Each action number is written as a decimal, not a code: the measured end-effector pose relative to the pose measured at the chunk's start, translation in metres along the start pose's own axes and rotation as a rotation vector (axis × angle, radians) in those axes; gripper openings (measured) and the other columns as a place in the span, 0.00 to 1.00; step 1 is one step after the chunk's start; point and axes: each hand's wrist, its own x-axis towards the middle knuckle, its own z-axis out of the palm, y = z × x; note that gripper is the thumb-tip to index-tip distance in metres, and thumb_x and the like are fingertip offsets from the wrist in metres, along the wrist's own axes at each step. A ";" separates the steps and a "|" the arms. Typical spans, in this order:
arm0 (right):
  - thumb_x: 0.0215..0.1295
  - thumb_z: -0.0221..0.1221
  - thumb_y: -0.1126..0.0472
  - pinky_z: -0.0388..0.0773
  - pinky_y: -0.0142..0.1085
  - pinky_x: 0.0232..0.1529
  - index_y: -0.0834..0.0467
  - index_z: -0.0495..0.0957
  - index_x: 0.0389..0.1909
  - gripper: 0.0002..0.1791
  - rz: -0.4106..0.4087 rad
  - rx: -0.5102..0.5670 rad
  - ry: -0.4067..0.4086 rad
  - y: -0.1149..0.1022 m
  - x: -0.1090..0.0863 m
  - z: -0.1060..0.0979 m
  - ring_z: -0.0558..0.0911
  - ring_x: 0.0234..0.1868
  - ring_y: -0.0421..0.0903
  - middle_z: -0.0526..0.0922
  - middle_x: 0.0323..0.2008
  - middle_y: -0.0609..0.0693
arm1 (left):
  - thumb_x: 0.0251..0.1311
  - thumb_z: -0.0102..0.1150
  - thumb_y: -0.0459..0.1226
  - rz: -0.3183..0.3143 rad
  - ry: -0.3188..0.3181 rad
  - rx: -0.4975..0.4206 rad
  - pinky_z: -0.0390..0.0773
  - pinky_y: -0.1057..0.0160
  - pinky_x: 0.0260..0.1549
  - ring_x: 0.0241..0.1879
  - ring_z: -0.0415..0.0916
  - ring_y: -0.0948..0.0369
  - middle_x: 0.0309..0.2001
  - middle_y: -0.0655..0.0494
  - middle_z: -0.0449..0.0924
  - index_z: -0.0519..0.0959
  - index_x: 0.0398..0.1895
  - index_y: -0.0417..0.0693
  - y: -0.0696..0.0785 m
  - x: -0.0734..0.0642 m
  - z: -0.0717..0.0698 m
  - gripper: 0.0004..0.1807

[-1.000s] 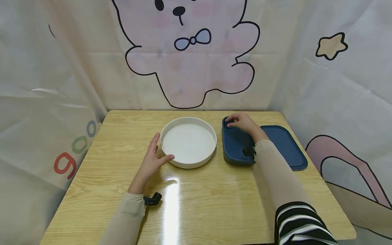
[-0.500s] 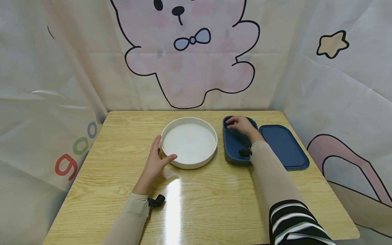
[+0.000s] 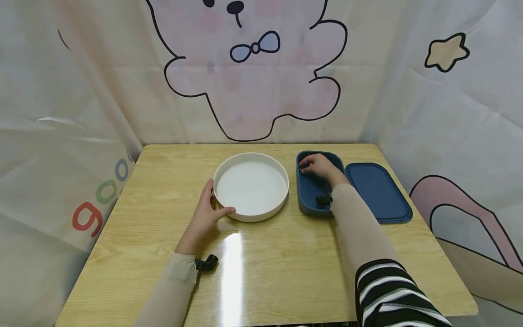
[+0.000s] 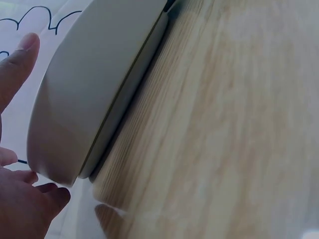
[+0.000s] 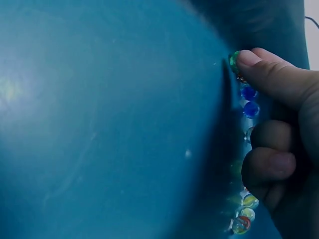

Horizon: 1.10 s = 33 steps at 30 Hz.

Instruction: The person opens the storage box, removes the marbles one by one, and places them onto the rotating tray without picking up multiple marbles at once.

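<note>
A round white shallow dish [image 3: 251, 186] stands on the wooden table. My left hand [image 3: 204, 210] rests at its near left side, fingers and thumb spread and fairly straight along the rim. In the left wrist view, the dish's side wall [image 4: 84, 94] rises beside the fingers. To the right, my right hand [image 3: 323, 168] reaches into the far end of a dark blue box [image 3: 308, 193]. The right wrist view shows its thumb and index finger pinching a green glass marble [image 5: 233, 60], while the other fingers curl in. Several marbles, among them a blue marble [image 5: 250, 109], line the box's edge, partly hidden by the hand.
A flat blue lid [image 3: 380, 193] lies right of the box, its left edge under the right forearm. The table [image 3: 286, 272] has a bright reflection in front of the dish. Printed curtains [image 3: 261, 91] hang behind and on both sides.
The head view has shifted slightly. My right hand has moved a little lower into the box and its thumb and finger have closed at the marbles. My left hand stays by the dish.
</note>
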 end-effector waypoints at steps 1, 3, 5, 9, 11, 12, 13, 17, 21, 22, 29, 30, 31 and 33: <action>0.67 0.68 0.58 0.76 0.51 0.62 0.56 0.85 0.56 0.17 -0.003 -0.005 -0.005 0.001 0.000 0.001 0.78 0.58 0.53 0.82 0.59 0.57 | 0.48 0.82 0.48 -0.001 0.002 -0.002 0.52 0.47 0.79 0.81 0.43 0.46 0.83 0.48 0.37 0.36 0.85 0.50 0.000 0.000 0.000 0.72; 0.67 0.68 0.58 0.76 0.50 0.61 0.57 0.85 0.55 0.17 -0.003 -0.009 -0.016 0.002 0.001 0.003 0.79 0.57 0.53 0.83 0.58 0.57 | 0.49 0.82 0.47 -0.003 0.001 -0.007 0.51 0.48 0.79 0.81 0.43 0.47 0.83 0.48 0.40 0.36 0.85 0.49 -0.001 0.000 -0.001 0.71; 0.68 0.68 0.58 0.76 0.51 0.61 0.58 0.85 0.55 0.17 -0.004 -0.016 -0.023 -0.003 0.003 -0.001 0.79 0.57 0.54 0.83 0.58 0.57 | 0.49 0.82 0.46 0.001 0.000 -0.002 0.50 0.48 0.80 0.82 0.44 0.48 0.83 0.48 0.41 0.36 0.84 0.48 0.001 0.002 -0.005 0.71; 0.68 0.67 0.58 0.76 0.50 0.59 0.58 0.85 0.53 0.15 0.006 -0.018 -0.012 -0.007 0.004 -0.004 0.79 0.55 0.53 0.84 0.56 0.57 | 0.49 0.82 0.45 0.000 0.000 0.052 0.53 0.48 0.79 0.81 0.46 0.47 0.83 0.46 0.42 0.39 0.84 0.46 0.004 0.004 -0.010 0.69; 0.68 0.67 0.58 0.76 0.49 0.58 0.58 0.86 0.51 0.14 0.004 -0.022 0.011 -0.007 0.004 -0.004 0.79 0.53 0.52 0.85 0.54 0.56 | 0.49 0.82 0.47 -0.007 0.003 0.090 0.54 0.47 0.79 0.80 0.48 0.46 0.83 0.46 0.44 0.41 0.84 0.46 0.003 0.004 -0.011 0.69; 0.69 0.67 0.57 0.76 0.48 0.57 0.57 0.86 0.51 0.13 0.005 -0.019 0.021 -0.007 0.003 -0.004 0.79 0.52 0.52 0.85 0.53 0.56 | 0.49 0.82 0.47 -0.010 0.005 0.103 0.54 0.47 0.78 0.80 0.49 0.46 0.83 0.46 0.44 0.41 0.84 0.46 0.003 0.003 -0.011 0.69; 0.69 0.67 0.56 0.76 0.48 0.57 0.57 0.86 0.50 0.13 0.003 -0.015 0.034 -0.007 0.002 -0.004 0.79 0.52 0.52 0.85 0.52 0.56 | 0.49 0.82 0.48 -0.010 0.002 0.111 0.54 0.46 0.78 0.80 0.49 0.46 0.83 0.46 0.44 0.42 0.84 0.45 0.002 0.003 -0.011 0.69; 0.70 0.66 0.50 0.77 0.50 0.57 0.55 0.86 0.50 0.15 -0.005 0.012 0.067 -0.007 -0.002 -0.007 0.79 0.53 0.53 0.85 0.53 0.55 | 0.49 0.81 0.51 -0.011 -0.010 0.130 0.54 0.45 0.78 0.81 0.47 0.47 0.83 0.47 0.44 0.42 0.84 0.45 0.001 0.000 -0.011 0.69; 0.71 0.65 0.47 0.77 0.51 0.56 0.55 0.85 0.51 0.18 0.000 0.068 0.098 -0.010 -0.009 -0.012 0.79 0.53 0.54 0.83 0.54 0.56 | 0.49 0.80 0.53 0.004 -0.033 0.121 0.52 0.43 0.78 0.81 0.47 0.48 0.82 0.48 0.48 0.44 0.84 0.49 -0.003 -0.002 -0.010 0.67; 0.71 0.64 0.46 0.77 0.50 0.54 0.55 0.85 0.51 0.19 0.004 0.076 0.111 -0.011 -0.010 -0.014 0.78 0.51 0.54 0.83 0.52 0.57 | 0.50 0.79 0.53 0.003 -0.036 0.120 0.52 0.43 0.79 0.81 0.47 0.48 0.82 0.49 0.49 0.44 0.84 0.49 -0.004 -0.002 -0.010 0.67; 0.71 0.65 0.49 0.73 0.43 0.34 0.55 0.85 0.51 0.16 -0.037 0.106 0.232 -0.028 -0.020 -0.026 0.71 0.30 0.51 0.75 0.30 0.51 | 0.49 0.79 0.54 -0.010 -0.036 0.149 0.51 0.43 0.79 0.81 0.47 0.49 0.82 0.48 0.50 0.43 0.84 0.50 -0.003 -0.002 -0.012 0.67; 0.71 0.65 0.49 0.71 0.42 0.31 0.55 0.85 0.51 0.16 -0.048 0.112 0.244 -0.031 -0.021 -0.028 0.70 0.28 0.50 0.73 0.27 0.51 | 0.50 0.79 0.54 -0.006 -0.037 0.148 0.51 0.43 0.79 0.81 0.47 0.49 0.82 0.48 0.50 0.44 0.84 0.49 -0.004 -0.002 -0.012 0.67; 0.70 0.66 0.49 0.70 0.42 0.29 0.55 0.85 0.51 0.16 -0.061 0.118 0.253 -0.034 -0.022 -0.029 0.69 0.26 0.50 0.71 0.25 0.50 | 0.50 0.79 0.53 -0.004 -0.039 0.148 0.51 0.44 0.79 0.81 0.47 0.49 0.81 0.48 0.51 0.44 0.84 0.49 -0.004 -0.002 -0.012 0.67; 0.70 0.66 0.48 0.68 0.41 0.25 0.54 0.85 0.51 0.17 -0.086 0.128 0.267 -0.042 -0.024 -0.031 0.67 0.22 0.49 0.68 0.22 0.49 | 0.50 0.79 0.52 0.003 -0.043 0.148 0.51 0.44 0.79 0.81 0.47 0.50 0.81 0.48 0.51 0.44 0.84 0.50 -0.004 -0.002 -0.011 0.66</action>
